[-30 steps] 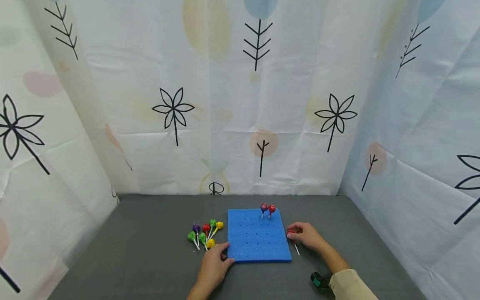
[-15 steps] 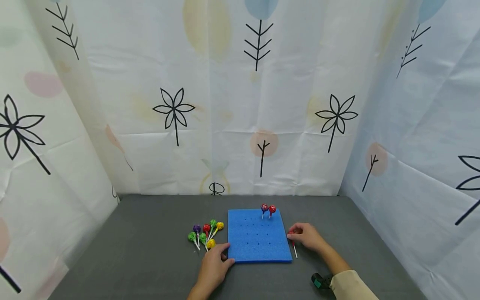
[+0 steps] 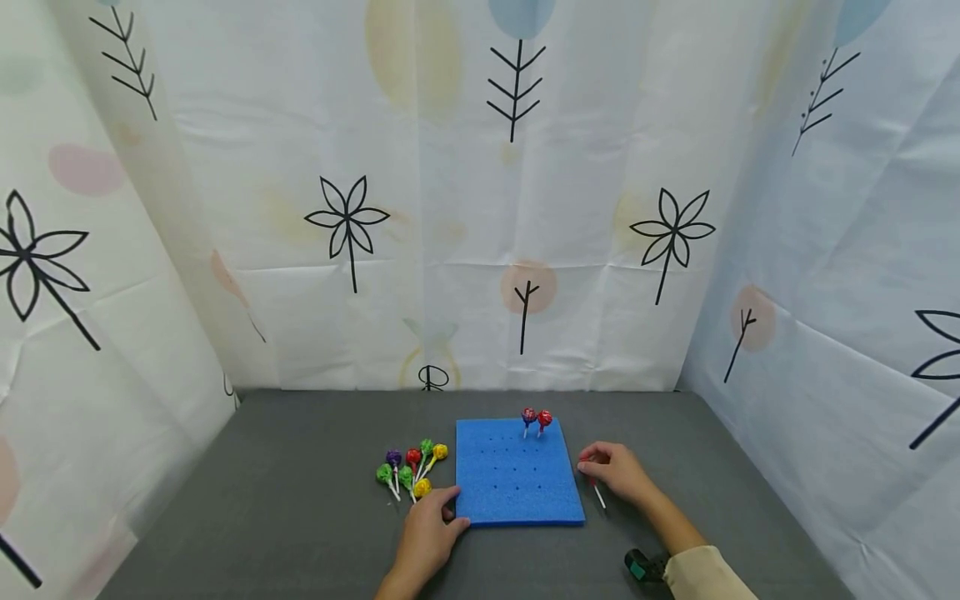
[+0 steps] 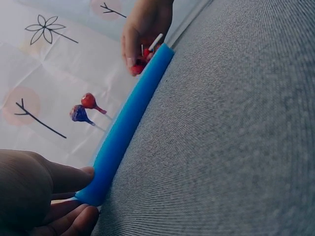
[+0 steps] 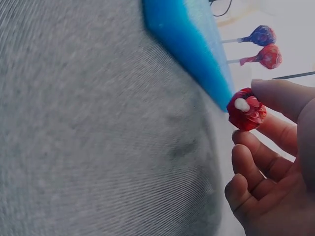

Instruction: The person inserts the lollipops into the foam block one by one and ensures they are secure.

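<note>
My right hand point(image 3: 615, 471) pinches a red lollipop point(image 5: 245, 115) by its wrapped head, just off the right side of a blue foam board point(image 3: 517, 483). The lollipop's white stick point(image 3: 600, 497) points down toward me. At the board's front left corner, my left hand point(image 3: 427, 529) holds the foam between thumb and fingers. Rows of small holes cover the board's top. Two lollipops stand upright at its back right: a purple-and-red lollipop point(image 3: 528, 415) and, beside it, another red lollipop point(image 3: 544, 418).
Left of the board lies a loose group of several lollipops, among them a purple lollipop point(image 3: 393, 457), a green lollipop point(image 3: 384, 473) and a yellow lollipop point(image 3: 439, 452). A dark strap-like object point(image 3: 643, 567) is at the right wrist. Patterned curtains point(image 3: 450, 250) enclose the grey table point(image 3: 315, 500).
My right hand has shifted slightly to the right, and the held lollipop's stick has swung, first nearer upright, then slanting rightward again. My left hand and the board stay put.
</note>
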Motion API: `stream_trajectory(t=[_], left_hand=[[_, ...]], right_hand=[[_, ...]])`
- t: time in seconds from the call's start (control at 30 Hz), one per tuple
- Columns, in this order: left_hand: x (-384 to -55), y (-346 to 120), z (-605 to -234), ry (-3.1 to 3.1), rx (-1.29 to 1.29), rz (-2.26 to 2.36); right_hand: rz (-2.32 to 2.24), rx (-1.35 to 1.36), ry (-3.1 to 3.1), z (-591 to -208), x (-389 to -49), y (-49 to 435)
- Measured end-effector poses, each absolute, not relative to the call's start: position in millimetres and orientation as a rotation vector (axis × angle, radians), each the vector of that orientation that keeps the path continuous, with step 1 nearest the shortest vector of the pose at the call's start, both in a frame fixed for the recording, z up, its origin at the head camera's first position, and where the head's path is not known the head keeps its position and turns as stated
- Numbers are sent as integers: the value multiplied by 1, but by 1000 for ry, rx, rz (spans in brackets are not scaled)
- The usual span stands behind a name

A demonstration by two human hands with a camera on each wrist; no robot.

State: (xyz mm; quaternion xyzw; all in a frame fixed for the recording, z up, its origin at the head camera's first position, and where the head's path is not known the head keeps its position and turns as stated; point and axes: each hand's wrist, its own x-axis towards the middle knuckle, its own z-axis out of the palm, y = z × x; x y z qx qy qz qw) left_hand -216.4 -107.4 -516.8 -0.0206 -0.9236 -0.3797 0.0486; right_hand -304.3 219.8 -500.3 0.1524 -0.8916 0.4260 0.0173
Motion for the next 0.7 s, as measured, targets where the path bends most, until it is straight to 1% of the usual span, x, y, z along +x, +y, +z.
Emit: stream_trajectory(t=[0.4, 0.7], left_hand=[[-218, -108, -516, -2828, -72, -1157], [-219, -108, -518, -2822, -68, -1168]], right_hand=[[1510, 407, -2582, -483, -308, 208], [1460, 412, -2502, -463, -309, 194]])
